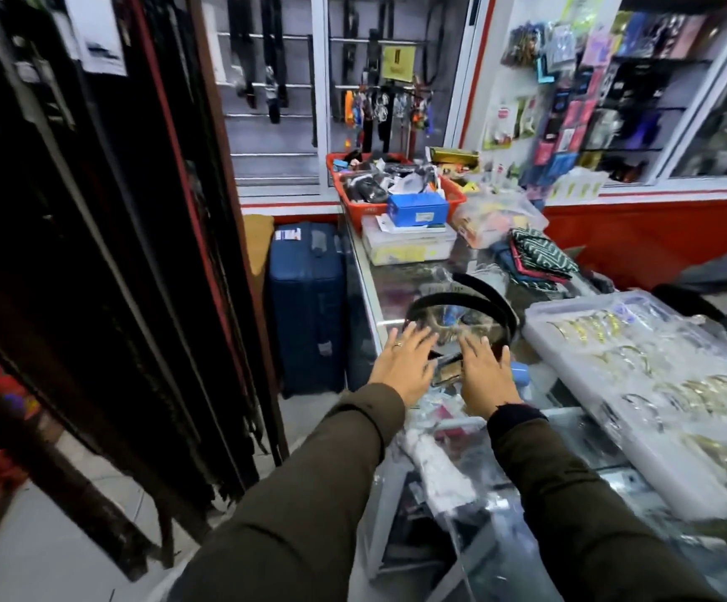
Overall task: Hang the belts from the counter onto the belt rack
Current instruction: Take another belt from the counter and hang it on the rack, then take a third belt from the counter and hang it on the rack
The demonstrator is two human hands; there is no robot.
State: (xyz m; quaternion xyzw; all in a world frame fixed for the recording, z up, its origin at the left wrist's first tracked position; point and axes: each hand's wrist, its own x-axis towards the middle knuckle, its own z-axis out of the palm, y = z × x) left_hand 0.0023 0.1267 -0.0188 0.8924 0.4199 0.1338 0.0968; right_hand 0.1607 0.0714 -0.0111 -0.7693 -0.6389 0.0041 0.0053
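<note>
Fingers [418,341] of both hands were spread flat and released, the left hand [400,369] and right hand [485,378] hovering over a coiled black leather belt [461,299] lying on the glass desk [390,293]. Just beside it, clear plastic trays [639,384] held gold bangles; farther back, a red plastic basket [455,191] held mixed small goods. Dark belts hung on the rack [105,254] at left.

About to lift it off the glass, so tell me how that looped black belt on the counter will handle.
The black belt stands in a curled loop, so it probably keeps some spring yet droops when lifted. Its buckle end looks heavier and may swing down. On the glass counter it likely slides easily.
</note>
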